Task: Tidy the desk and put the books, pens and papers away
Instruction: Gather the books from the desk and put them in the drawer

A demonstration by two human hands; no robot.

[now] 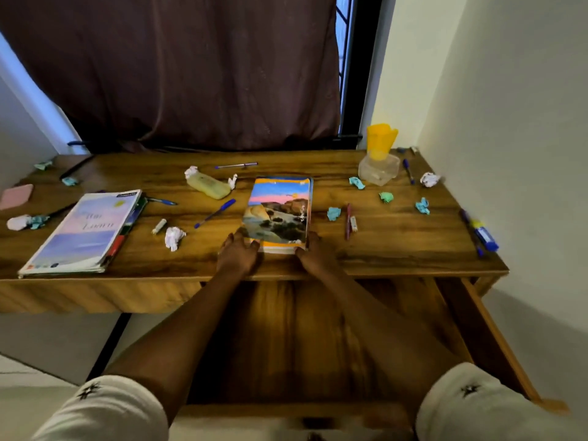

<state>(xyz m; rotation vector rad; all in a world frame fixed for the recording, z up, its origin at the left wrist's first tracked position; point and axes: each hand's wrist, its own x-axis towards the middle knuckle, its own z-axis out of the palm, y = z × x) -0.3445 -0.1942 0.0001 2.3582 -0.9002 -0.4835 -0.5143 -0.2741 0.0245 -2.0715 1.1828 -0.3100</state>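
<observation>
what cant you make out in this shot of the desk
Head view only:
- Title on the purple book: blurred.
- Whether the left hand and right hand curl under the landscape book: hidden by their own backs.
- Open drawer floor: partly covered by both arms, the rest blurred.
- Contents of the clear container: too hazy.

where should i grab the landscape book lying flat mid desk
Its near short end, from the front. The book lies flat, lengthwise away, that end close to the front edge of the desk, so it likely slides off into a grip. Left hand and right hand touch its near corners.
</observation>
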